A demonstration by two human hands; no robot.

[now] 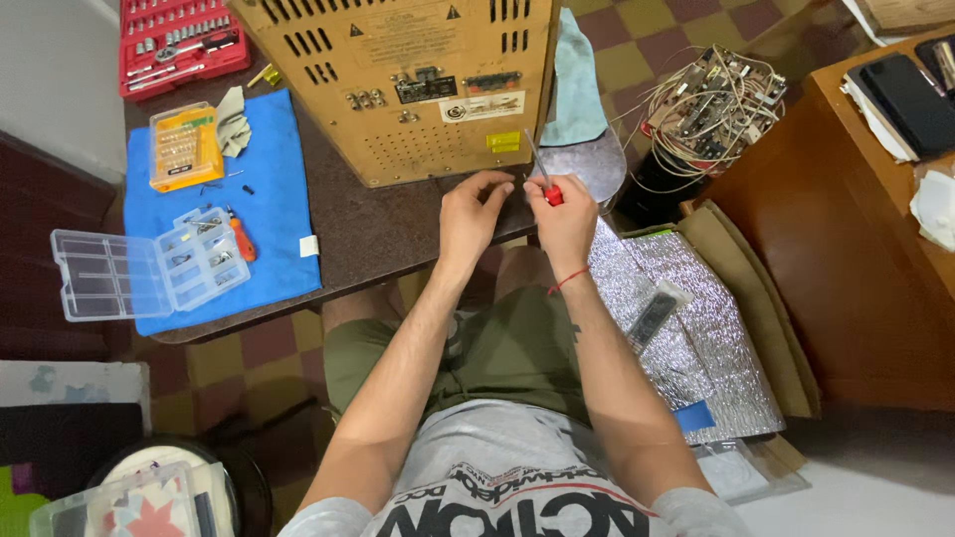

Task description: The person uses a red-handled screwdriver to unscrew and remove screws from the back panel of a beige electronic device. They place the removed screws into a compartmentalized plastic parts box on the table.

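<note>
At worktop (378, 239) edge: right hand (565, 224) grip pinching red-handled screwdriver (543, 174); left hand (470, 214) fingers curled, touching yellow speaker cabinet (398, 89) base.

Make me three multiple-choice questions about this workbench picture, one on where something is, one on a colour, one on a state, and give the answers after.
1. Where does the clear plastic organizer box lie?
A. On the blue mat
B. On top of the tan metal housing
C. On the brown wooden furniture

2. What colour is the handle of the screwdriver in the right hand?
A. Yellow
B. Red
C. Black

3. In what state is the clear plastic organizer box?
A. Shut
B. Lid open
C. Upside down

Answers:
1. A: the clear plastic organizer box rests on the blue mat, hanging over its left edge.
2. B: the right hand grips the screwdriver by a red handle, the shaft pointing at the tan metal housing.
3. B: its lid is folded out flat to the left, the compartments showing.
The left hand sits beside the right hand at the housing's lower edge.
</note>
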